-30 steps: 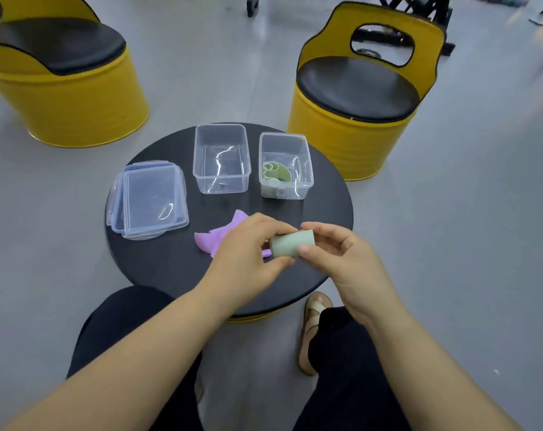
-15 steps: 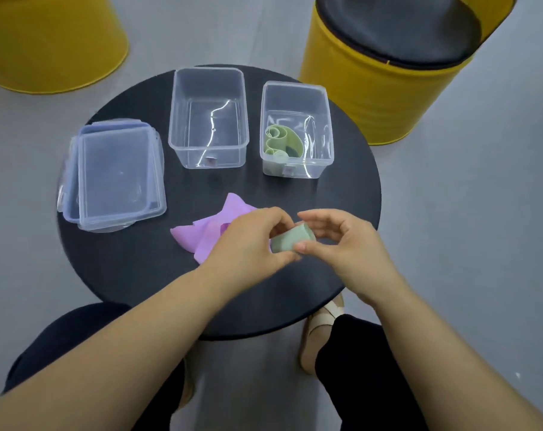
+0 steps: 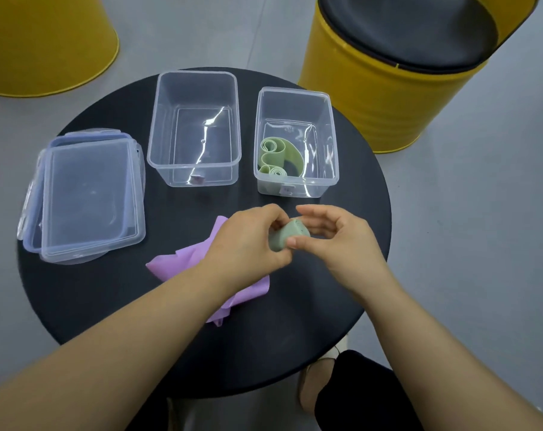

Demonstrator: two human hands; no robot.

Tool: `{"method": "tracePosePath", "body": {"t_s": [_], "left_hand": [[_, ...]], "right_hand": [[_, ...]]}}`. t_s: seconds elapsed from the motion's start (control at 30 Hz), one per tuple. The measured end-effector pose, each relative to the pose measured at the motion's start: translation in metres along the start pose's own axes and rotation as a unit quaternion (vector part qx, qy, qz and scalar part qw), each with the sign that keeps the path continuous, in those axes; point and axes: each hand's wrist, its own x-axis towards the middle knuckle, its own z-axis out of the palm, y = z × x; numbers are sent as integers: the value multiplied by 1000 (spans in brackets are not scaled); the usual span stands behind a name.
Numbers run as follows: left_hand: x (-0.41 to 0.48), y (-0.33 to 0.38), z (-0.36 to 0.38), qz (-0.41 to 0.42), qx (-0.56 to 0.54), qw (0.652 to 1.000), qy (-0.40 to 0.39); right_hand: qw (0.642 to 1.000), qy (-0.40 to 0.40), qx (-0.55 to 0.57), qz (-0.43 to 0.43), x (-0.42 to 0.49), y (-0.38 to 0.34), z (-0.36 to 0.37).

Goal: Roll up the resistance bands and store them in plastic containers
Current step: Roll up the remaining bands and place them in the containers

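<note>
Pinching a rolled green band between both hands above the round black bench: left hand clenching one end with fingers curled over it, right hand grasping the other end, thumb underneath and forefinger stretching over the top. Holding the roll tilted, its spiral end face turning up and away from the body.

Lying directly under the left wrist, just beside the grip toward the body: a crumpled purple band, flat on the bench and partly hidden by the forearm.

Standing just beyond the grip, slightly to its right: a clear open container holding another green band, loosely coiled and partly unwinding inside. Sitting beyond the grip to the left, beside that one but apart from it: a second clear container, open. Resting farther left of the grip: stacked clear lids, lying flat.

Standing on the grey floor well past the bench: two yellow barrel seats, one beyond the right hand with a black cushion, one far to the left.
</note>
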Motion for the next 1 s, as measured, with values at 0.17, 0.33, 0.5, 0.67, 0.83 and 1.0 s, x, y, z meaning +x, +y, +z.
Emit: {"method": "tracePosePath", "body": {"t_s": [0.17, 0.33, 0.5, 0.67, 0.83, 1.0], "left_hand": [[17, -1, 6, 5, -10, 998, 56], [36, -2, 16, 43, 3, 996, 79], [68, -4, 2, 46, -67, 997, 11], [138, -18, -33, 12, 39, 996, 77], [201, -38, -37, 36, 323, 942, -84], [219, -37, -33, 92, 460, 867, -165]], "right_hand": [[999, 17, 35, 34, 21, -2, -2], [999, 40, 1, 29, 38, -3, -12], [998, 54, 8, 32, 59, 1, -27], [994, 92, 54, 26, 84, -1, -37], [990, 113, 72, 30, 92, 3, -37], [990, 112, 80, 32, 96, 7, -35]]}}
